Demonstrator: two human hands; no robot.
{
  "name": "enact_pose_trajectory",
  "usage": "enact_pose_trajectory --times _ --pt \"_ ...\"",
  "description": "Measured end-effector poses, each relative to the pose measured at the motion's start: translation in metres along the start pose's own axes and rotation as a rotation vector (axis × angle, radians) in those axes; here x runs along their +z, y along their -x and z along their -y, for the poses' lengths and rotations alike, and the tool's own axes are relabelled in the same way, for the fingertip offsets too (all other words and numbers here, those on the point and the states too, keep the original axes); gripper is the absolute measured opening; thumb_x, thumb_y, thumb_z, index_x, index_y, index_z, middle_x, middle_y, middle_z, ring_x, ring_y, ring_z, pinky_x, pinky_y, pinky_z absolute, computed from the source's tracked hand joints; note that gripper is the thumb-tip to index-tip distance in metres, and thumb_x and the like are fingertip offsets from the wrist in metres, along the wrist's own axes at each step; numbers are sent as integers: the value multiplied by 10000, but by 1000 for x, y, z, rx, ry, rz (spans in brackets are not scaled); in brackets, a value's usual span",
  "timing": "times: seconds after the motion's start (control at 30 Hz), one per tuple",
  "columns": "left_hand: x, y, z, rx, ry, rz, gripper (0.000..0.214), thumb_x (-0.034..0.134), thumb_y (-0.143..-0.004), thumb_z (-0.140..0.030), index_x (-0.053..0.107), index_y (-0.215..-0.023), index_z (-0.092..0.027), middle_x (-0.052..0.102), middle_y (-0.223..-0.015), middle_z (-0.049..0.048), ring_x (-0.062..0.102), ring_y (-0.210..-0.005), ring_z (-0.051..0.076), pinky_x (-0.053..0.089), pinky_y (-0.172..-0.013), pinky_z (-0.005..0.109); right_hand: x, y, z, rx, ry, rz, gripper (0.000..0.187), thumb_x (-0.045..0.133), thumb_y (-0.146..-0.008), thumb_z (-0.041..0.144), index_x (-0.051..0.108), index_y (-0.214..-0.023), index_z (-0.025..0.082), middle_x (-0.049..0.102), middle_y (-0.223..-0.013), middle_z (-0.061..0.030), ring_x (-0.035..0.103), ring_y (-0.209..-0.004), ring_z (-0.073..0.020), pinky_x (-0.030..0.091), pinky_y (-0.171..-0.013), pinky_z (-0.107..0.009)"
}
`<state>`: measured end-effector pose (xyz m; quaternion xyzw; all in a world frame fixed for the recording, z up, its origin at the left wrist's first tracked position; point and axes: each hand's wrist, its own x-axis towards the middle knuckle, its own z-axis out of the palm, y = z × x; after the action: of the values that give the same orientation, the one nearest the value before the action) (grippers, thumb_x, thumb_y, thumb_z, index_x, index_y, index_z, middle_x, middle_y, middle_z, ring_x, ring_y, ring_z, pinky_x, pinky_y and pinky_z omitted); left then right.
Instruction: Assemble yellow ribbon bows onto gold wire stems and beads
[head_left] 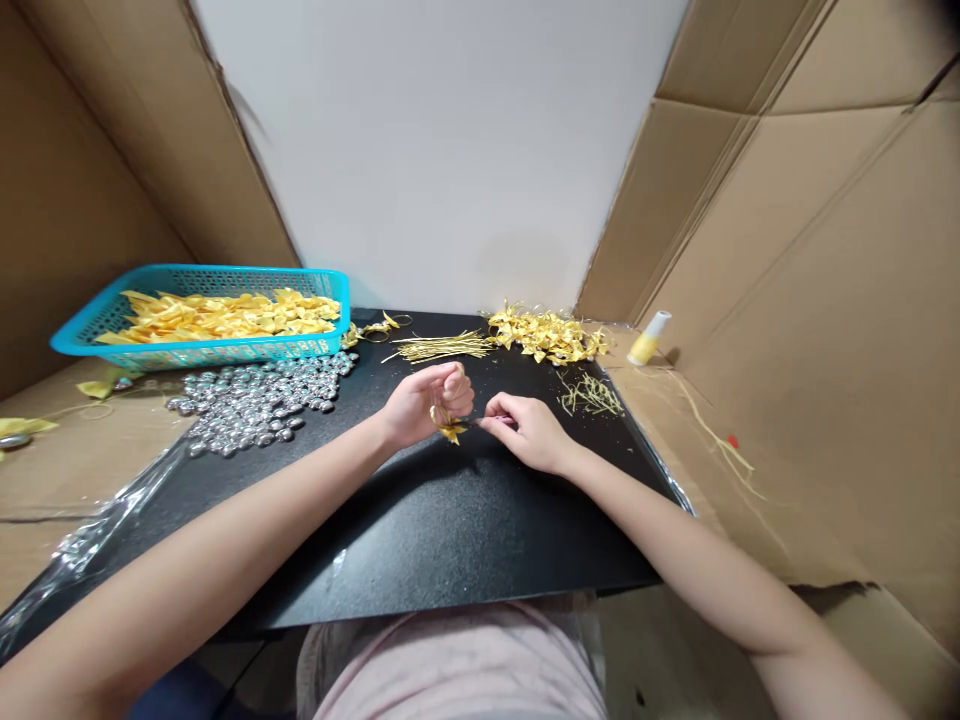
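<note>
My left hand [426,401] is curled into a loose fist over the black board [420,530], pinching a small gold ribbon bow [451,430] that hangs below its fingers. My right hand [526,428] rests on the board just to the right, fingers pinched together at a thin strand that reaches to the bow; the strand is too small to name. The two hands nearly touch.
A teal basket [187,352] of yellow ribbon pieces stands at the back left. Several silver beads [259,400] lie in front of it. Gold wire strips [442,346], a pile of finished bows [547,335], wire scraps [592,395] and a small yellow bottle [648,340] sit at the back. Cardboard walls surround the board.
</note>
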<state>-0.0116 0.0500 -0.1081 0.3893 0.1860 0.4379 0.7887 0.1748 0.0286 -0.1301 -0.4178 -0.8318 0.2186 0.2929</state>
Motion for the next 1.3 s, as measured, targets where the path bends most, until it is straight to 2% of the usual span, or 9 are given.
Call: enact_pose_trajectory --times 0.4,0.7,1.3 --pt "-9 0 11 -41 43 -38 320 488 -870 -186 424 -558 -159 320 -508 -32 352 -433 98 339 -455 226 5 1 -8 -11 28 12 161 547 -885 289 555 -776 171 571 -681 15 495 -615 -111 352 -631 -233" --pt "-11 1 14 -51 11 -12 321 478 -871 -184 454 -552 -151 338 -511 -22 356 -442 103 358 -466 229 7 2 -8 14 -9 70 157 552 -885 281 551 -779 166 553 -680 23 482 -618 -106 346 -629 -227" --pt "-13 -1 17 -63 -6 10 306 493 -847 -192 476 -545 -140 325 -518 -28 345 -447 88 357 -465 209 9 1 -7 30 2 98 133 581 -871 249 555 -771 167 571 -689 16 487 -618 -108 343 -627 -226"
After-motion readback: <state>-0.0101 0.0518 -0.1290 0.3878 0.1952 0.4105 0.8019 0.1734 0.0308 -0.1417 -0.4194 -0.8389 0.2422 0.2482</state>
